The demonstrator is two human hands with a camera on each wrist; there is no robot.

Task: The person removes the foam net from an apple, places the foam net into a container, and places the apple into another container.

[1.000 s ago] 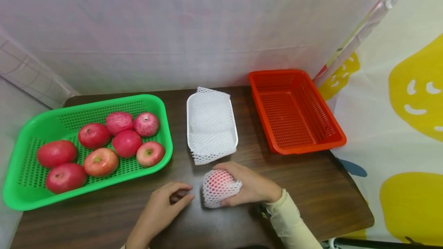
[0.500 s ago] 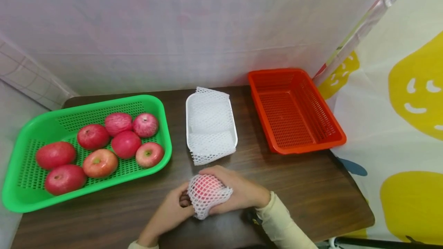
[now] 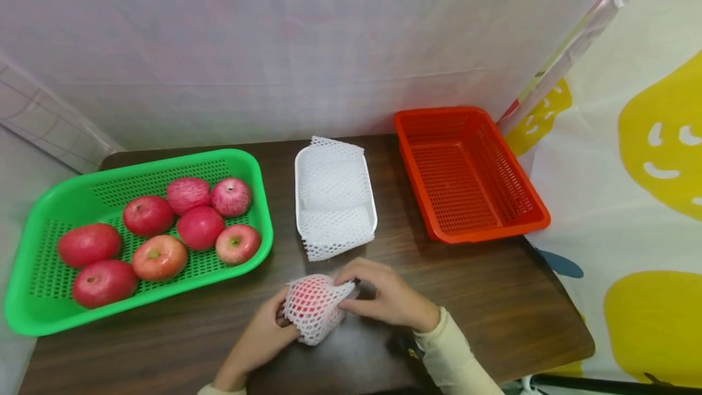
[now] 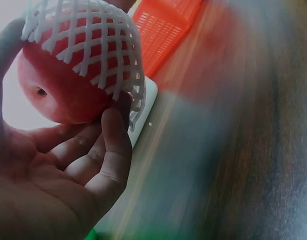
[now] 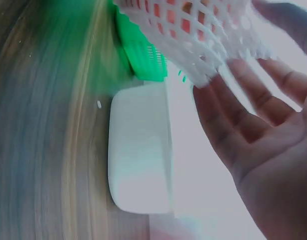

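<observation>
A red apple (image 4: 53, 95) sits partly inside a white foam net sleeve (image 3: 323, 319) above the near part of the table. My left hand (image 3: 267, 333) grips it from the left, fingers curled under the apple's bare end, which shows in the left wrist view. On the other side, my right hand (image 3: 392, 297) pinches the gathered end of the foam net (image 5: 218, 45) between thumb and fingers. Just beyond the hands stands a white tray (image 3: 375, 200) holding more foam net sleeves (image 3: 334, 188).
At the left, a green basket (image 3: 22, 297) holds several red apples (image 3: 159, 258). A red basket (image 3: 433, 200) stands at the back right, beside a curtain with yellow prints (image 3: 652, 322). A white wall covering (image 3: 274, 47) rises behind the dark wooden table (image 3: 482, 297).
The netted apple has moved left from the right hand into the left hand's grip. My right hand has shifted from holding the apple to pinching the net's right end.
</observation>
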